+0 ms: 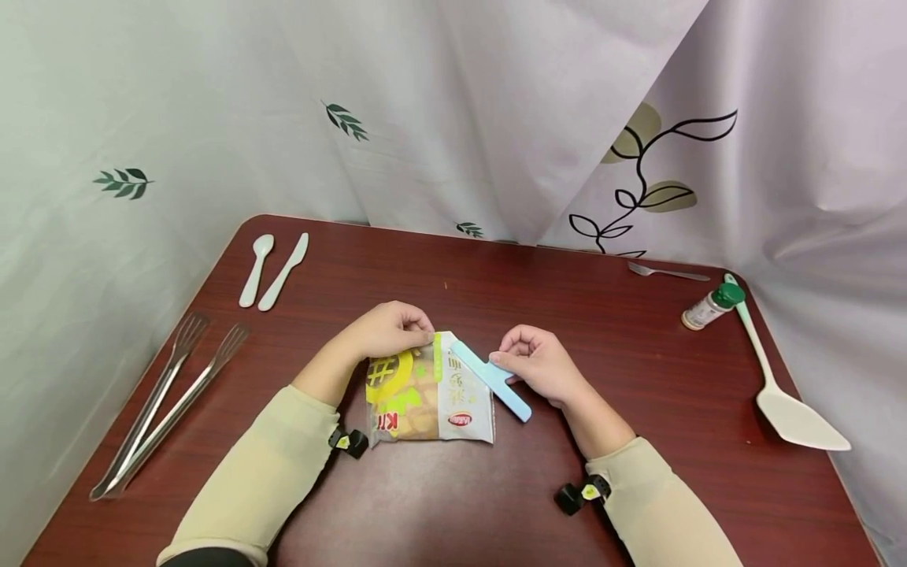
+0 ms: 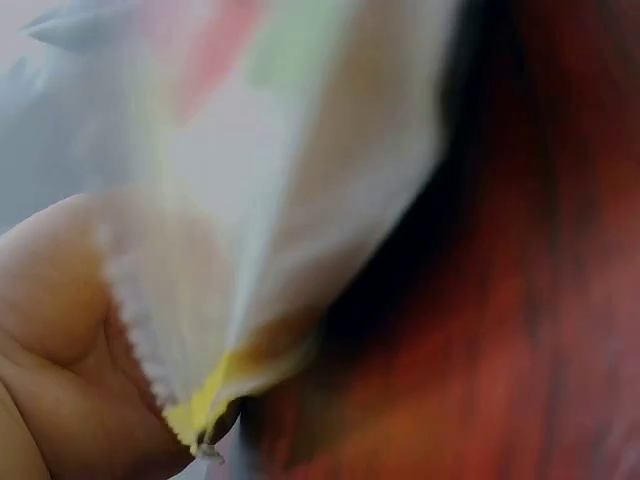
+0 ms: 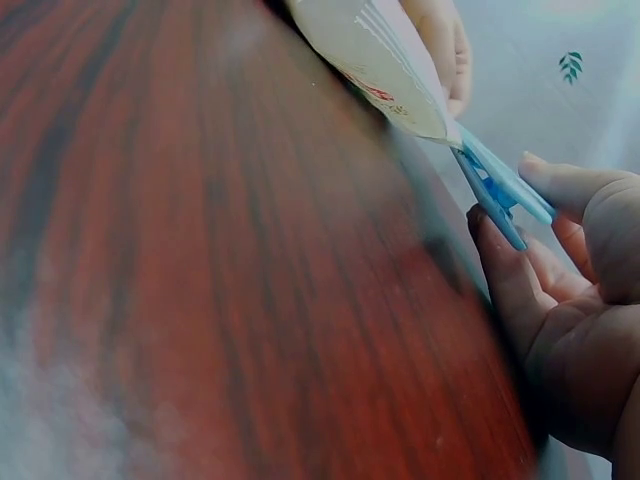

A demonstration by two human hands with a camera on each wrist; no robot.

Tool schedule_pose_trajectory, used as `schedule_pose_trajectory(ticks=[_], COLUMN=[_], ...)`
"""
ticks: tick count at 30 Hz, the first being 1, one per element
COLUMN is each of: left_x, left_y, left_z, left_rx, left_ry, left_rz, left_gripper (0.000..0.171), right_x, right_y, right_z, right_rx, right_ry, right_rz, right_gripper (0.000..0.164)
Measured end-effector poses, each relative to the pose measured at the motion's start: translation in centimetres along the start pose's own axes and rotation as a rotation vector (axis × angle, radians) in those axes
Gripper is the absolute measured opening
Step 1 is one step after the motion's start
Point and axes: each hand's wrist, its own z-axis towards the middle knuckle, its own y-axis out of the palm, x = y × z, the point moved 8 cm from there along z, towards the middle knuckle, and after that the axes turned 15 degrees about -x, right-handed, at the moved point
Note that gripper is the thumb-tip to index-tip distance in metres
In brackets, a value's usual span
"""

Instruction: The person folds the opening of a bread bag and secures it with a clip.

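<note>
A snack bag (image 1: 407,394), yellow and white with a clear window showing tan pieces, is at the middle of the table. My left hand (image 1: 386,331) pinches its far edge; in the left wrist view the serrated bag corner (image 2: 190,400) lies against the fingers. A light blue bag clip (image 1: 492,378) lies slantwise across the white right end of the bag. My right hand (image 1: 544,366) pinches the clip's handle between thumb and fingers. In the right wrist view the clip (image 3: 500,185) meets the bag's edge. How far it bites is hidden.
At left lie a white spoon (image 1: 257,272), a white knife (image 1: 283,273) and metal tongs (image 1: 159,413). To the right are a fork (image 1: 669,272), a green-capped shaker bottle (image 1: 705,309) and a pale spatula (image 1: 797,417). Curtains (image 1: 460,118) hang behind the table (image 1: 453,496).
</note>
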Motion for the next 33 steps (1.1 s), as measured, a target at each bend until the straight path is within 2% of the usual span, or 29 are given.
schedule_pose_trajectory(ticks=[3,23,33], left_x=[-0.3,-0.2,-0.2], left_y=[0.0,0.1,0.2], left_z=[0.0,0.3,0.3], left_rx=[-0.026,0.003,0.0], left_ry=[0.011,0.026,0.018], left_rz=[-0.022,-0.02,-0.012], left_gripper=[0.011,0.013,0.013], right_x=[0.0,-0.3,-0.4], right_y=[0.0,0.0,0.2], right_z=[0.0,0.9,1.6], right_rx=[0.001,0.035,0.045], right_ry=[-0.001,0.0,-0.041], right_rz=[0.001,-0.034,-0.029], right_gripper=[0.016,0.017,0.015])
